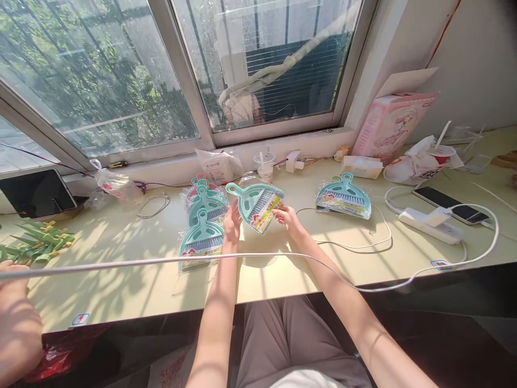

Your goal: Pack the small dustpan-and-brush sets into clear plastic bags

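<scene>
1. while both hands meet over the middle of the table, the left hand [232,225] has its fingers [235,211] closed on the left edge of a wrapped teal dustpan set [255,203], and the right hand [288,216] pinches the set's lower right corner by its yellow label.
2. the set is held up off the table [283,269], tilted, with its handle pointing up and to the left, between the two hands.
3. just left of the left hand, more wrapped sets lie overlapping in a pile [203,226] on the table.
4. another wrapped set [343,196] lies flat to the right, apart from the right hand.
5. a white cable [121,263] runs across in front of both forearms.
6. farther right sit a power strip [428,223] and a phone [450,205]; a pink box [391,126] stands by the window.
7. at the far left are green sticks [38,242], a tablet [38,193], and another person's hand [16,318] at the table edge.
</scene>
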Tool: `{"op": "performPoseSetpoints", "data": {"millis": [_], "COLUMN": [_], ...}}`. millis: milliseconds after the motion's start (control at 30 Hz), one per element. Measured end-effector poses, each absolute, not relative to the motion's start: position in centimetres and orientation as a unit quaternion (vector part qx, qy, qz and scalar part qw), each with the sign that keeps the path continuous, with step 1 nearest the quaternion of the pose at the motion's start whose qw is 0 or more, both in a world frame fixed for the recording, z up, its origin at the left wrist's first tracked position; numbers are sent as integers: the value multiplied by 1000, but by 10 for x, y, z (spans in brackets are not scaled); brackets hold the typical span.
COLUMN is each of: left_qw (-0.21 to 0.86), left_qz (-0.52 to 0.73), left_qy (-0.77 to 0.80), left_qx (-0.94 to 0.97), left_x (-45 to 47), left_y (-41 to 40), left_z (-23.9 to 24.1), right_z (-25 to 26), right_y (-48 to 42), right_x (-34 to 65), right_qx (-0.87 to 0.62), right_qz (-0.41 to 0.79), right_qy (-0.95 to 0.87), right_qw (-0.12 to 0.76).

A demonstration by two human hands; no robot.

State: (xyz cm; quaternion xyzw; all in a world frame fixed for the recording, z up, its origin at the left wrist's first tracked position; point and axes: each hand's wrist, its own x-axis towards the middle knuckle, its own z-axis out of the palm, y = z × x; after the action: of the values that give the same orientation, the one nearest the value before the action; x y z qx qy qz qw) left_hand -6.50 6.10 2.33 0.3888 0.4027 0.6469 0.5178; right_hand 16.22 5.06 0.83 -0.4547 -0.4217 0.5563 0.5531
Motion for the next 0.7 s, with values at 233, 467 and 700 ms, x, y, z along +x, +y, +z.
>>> {"op": "performPoseSetpoints", "data": {"millis": [233, 467, 700], "left_qw": [366, 589, 568], "left_qz": [700, 489, 523], "left_qy": [482, 417, 478], "left_qx": [380, 490, 418], "left_x": [-123, -68, -32], "left_y": [55, 49, 43], "left_z": [50, 43, 25], "right_z": [17, 20, 13], "right_y": [53, 53, 55], "right_x": [175, 178, 186], "right_qx": [-417, -429, -442], "right_qz": [588, 576, 605], "right_qy": [-325, -321, -354], "right_qw": [612, 618, 560]}}
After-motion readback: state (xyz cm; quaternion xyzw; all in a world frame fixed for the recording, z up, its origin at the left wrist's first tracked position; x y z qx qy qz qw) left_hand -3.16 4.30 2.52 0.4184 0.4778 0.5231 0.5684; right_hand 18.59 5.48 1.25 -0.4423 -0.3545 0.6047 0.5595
